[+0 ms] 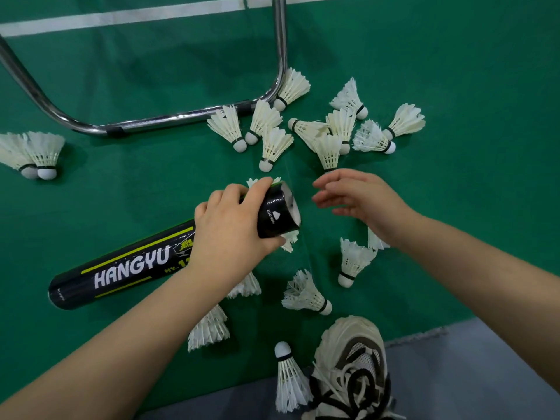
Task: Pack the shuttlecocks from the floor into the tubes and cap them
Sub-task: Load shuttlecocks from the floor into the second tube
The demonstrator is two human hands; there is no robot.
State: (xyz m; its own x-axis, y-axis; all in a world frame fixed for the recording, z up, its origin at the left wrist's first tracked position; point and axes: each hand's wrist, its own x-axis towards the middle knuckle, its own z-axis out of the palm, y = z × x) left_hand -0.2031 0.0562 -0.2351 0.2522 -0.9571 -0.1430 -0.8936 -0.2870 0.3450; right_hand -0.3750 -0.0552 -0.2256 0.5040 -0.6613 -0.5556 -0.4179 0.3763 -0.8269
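A black HANGYU tube (127, 265) lies slanted on the green floor, its open mouth (292, 207) pointing right. My left hand (230, 228) grips the tube near that mouth. My right hand (354, 198) hovers just right of the opening, fingers spread and holding nothing. Several white feather shuttlecocks lie scattered: a cluster beyond the hands (330, 150), one by my right wrist (351, 265), one below the tube (306, 295), one near my shoe (288, 377). Whether anything sits inside the tube I cannot tell.
A chrome tubular frame (169, 119) curves across the floor at the back left. Two more shuttlecocks (33, 156) lie at the far left. My white shoe (351, 368) stands at the bottom on the edge of a grey strip (485, 374).
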